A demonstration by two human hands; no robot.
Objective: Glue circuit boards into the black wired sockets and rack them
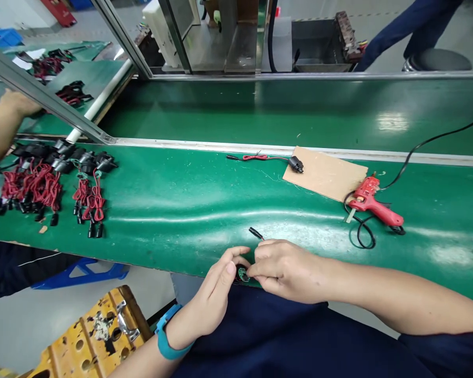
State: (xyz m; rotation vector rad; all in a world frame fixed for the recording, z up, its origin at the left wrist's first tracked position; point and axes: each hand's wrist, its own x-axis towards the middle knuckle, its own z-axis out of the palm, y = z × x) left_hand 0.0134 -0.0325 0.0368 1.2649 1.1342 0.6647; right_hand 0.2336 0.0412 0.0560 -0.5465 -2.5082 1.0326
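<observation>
Near the front edge of the bench, my left hand [215,291], with a blue band at its wrist, curls its fingers and thumb around a small round black housing [242,273]. A green circuit board shows in the housing's open face. My right hand [286,270] is closed in a pinch at the right side of that board; what lies between its fingertips is hidden. A black cable plug [256,232] pokes out just beyond the right knuckles, its wire mostly covered by the hand.
A red hot glue gun [378,202] with a black cord rests against a brown board [327,172]. One black part with a red cable [260,157] lies beside it. Bundles of similar parts [33,181] sit at left, near another person's arm [2,126]. A yellow crate [90,336] stands below.
</observation>
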